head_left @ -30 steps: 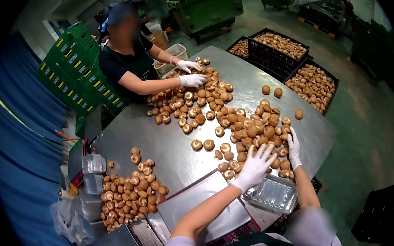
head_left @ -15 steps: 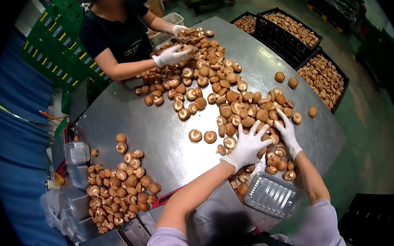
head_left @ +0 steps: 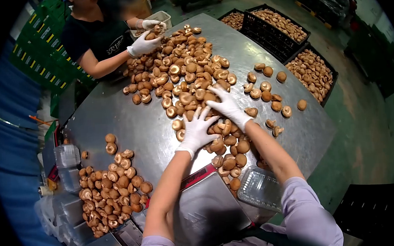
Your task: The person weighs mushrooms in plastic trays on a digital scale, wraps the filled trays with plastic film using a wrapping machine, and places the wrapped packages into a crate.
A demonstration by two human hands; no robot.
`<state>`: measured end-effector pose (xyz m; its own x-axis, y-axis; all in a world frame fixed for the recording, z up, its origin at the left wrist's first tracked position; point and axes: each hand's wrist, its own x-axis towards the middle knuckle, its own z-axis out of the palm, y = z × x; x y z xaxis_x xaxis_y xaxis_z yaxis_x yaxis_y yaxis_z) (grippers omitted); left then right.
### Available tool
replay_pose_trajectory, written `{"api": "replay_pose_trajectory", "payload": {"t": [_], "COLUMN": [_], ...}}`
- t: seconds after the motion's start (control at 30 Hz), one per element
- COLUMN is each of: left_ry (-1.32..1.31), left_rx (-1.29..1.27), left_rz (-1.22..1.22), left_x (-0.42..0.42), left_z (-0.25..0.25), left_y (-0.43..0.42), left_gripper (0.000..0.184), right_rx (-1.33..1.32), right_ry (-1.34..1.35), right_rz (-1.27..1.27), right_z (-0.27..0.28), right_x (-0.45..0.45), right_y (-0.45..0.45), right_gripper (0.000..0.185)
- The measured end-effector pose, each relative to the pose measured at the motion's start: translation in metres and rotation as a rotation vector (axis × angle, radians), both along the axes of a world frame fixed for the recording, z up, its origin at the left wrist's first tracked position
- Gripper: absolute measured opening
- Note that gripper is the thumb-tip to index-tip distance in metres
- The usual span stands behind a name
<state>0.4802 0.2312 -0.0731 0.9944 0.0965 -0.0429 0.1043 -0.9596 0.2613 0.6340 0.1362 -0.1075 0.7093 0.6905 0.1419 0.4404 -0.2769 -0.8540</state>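
Observation:
My left hand [head_left: 196, 132], in a white glove, lies with spread fingers on the near side of a heap of brown shiitake mushrooms [head_left: 229, 141]. My right hand [head_left: 229, 107], gloved too, reaches over the heap with its fingers stretched out; its fingertips are slightly blurred among the caps. Both hands touch mushrooms, and neither is closed round one. Some caps under the palms are hidden. Below my right forearm sits a clear plastic tray [head_left: 259, 188], partly covered by the arm. A metal-topped device with a red edge [head_left: 207, 209] stands in front of my body.
Across the metal table [head_left: 133, 123], a co-worker's gloved hands [head_left: 145, 43] hold mushrooms over a large pile. Another mushroom pile [head_left: 108, 193] and stacked clear trays [head_left: 67, 157] are at the left. Loose mushrooms [head_left: 265, 86] lie right. Black crates [head_left: 312, 71] of mushrooms stand beyond the edge.
My hands have moved left and away from me, shifting mushrooms toward the larger pile. Several mushrooms now lie scattered at the right. The co-worker's hands have drawn back toward their body.

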Motion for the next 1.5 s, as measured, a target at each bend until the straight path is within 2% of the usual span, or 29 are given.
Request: {"api": "replay_pose_trajectory", "payload": {"t": [0.03, 0.1, 0.17, 0.2, 0.3, 0.37, 0.43, 0.47, 0.53, 0.63, 0.77, 0.8, 0.87, 0.9, 0.93, 1.0, 1.07, 1.1, 1.17, 1.23, 1.3, 1.37, 1.47, 1.5], "left_ry": [0.022, 0.021, -0.061, -0.102, -0.239, -0.278, -0.279, -0.288, -0.293, -0.289, -0.226, -0.206, -0.317, -0.355, -0.379, -0.38, -0.52, -0.514, -0.573, -0.609, -0.633, -0.81, -0.89, -0.883], "left_rx": [-0.008, -0.064, -0.232, -0.303, -0.445, -0.501, -0.784, -0.825, -0.985, -1.143, -1.267, -1.247, -1.156, -1.02, -1.132, -0.976, -1.011, -1.027, -1.156, -1.149, -1.297, -1.352, -1.19, -1.225], "left_rz": [0.022, 0.026, -0.022, -0.034, -0.002, 0.024, 0.147, 0.204, 0.303, 0.408, 0.393, 0.385, 0.342, 0.341, 0.372, 0.431, 0.411, 0.464, 0.522, 0.687, 0.874, 0.936, 1.12, 1.205], "left_x": [-0.003, -0.007, -0.016, -0.021, -0.048, -0.07, -0.095, -0.103, -0.111, -0.113, -0.095, -0.09, -0.09, -0.09, -0.1, -0.114, -0.134, -0.153, -0.198, -0.245, -0.294, -0.335, -0.389, -0.4], "left_z": [-0.001, -0.006, -0.009, -0.008, -0.004, 0.01, 0.019, 0.021, 0.039, 0.053, 0.023, 0.021, 0.024, 0.015, 0.033, 0.032, 0.015, 0.027, 0.06, 0.059, 0.07, 0.054, 0.021, 0.022], "left_y": [0.007, 0.022, 0.032, 0.035, 0.04, 0.043, 0.045, 0.048, 0.043, 0.037, 0.016, 0.012, 0.0, 0.001, -0.006, -0.002, 0.008, 0.007, -0.004, -0.006, -0.02, -0.031, -0.053, -0.066], "left_gripper": [0.068, 0.069, 0.064, 0.063, 0.052, 0.053, 0.05, 0.049, 0.046, 0.044, 0.042, 0.04, 0.036, 0.032, 0.028, 0.025, 0.025, 0.024, 0.023, 0.022, 0.026, 0.024, 0.024, 0.024], "right_rx": [-0.126, -0.114, -0.104, -0.188, -0.117, -0.065, -0.079, -0.075, -0.202, -0.381, -0.844, -0.991, -0.915, -0.844, -0.774, -0.751, -0.677, -0.593, -0.577, -0.603, -0.637, -0.662, -0.646, -0.624], "right_ry": [-0.082, -0.118, -0.218, -0.256, -0.208, -0.233, -0.246, -0.216, -0.052, -0.083, -0.166, -0.185, -0.214, -0.254, -0.286, -0.342, -0.319, -0.226, -0.279, -0.32, -0.301, -0.256, -0.258, -0.292], "right_rz": [0.012, -0.055, -0.069, -0.049, 0.016, 0.014, 0.028, 0.053, 0.082, 0.147, 0.363, 0.428, 0.408, 0.376, 0.346, 0.328, 0.222, 0.189, 0.175, 0.163, 0.142, 0.132, 0.18, 0.193], "right_z": [-0.004, -0.009, -0.015, -0.011, -0.005, 0.01, 0.027, 0.039, 0.06, 0.072, 0.09, 0.088, 0.057, 0.045, 0.033, 0.02, 0.025, 0.033, 0.04, 0.038, 0.028, 0.034, 0.034, 0.032], "right_x": [-0.004, -0.006, -0.001, -0.001, -0.004, -0.014, -0.027, -0.038, -0.067, -0.112, -0.167, -0.176, -0.19, -0.197, -0.203, -0.207, -0.215, -0.219, -0.223, -0.223, -0.225, -0.233, -0.234, -0.235], "right_y": [0.013, 0.031, 0.038, 0.037, 0.025, 0.002, -0.034, -0.055, -0.097, -0.162, -0.225, -0.234, -0.261, -0.269, -0.276, -0.277, -0.277, -0.275, -0.274, -0.276, -0.275, -0.274, -0.278, -0.28], "right_gripper": [0.066, 0.066, 0.065, 0.065, 0.065, 0.054, 0.044, 0.039, 0.031, 0.027, 0.033, 0.035, 0.031, 0.026, 0.021, 0.015, 0.014, 0.017, 0.019, 0.025, 0.026, 0.03, 0.03, 0.03]}}
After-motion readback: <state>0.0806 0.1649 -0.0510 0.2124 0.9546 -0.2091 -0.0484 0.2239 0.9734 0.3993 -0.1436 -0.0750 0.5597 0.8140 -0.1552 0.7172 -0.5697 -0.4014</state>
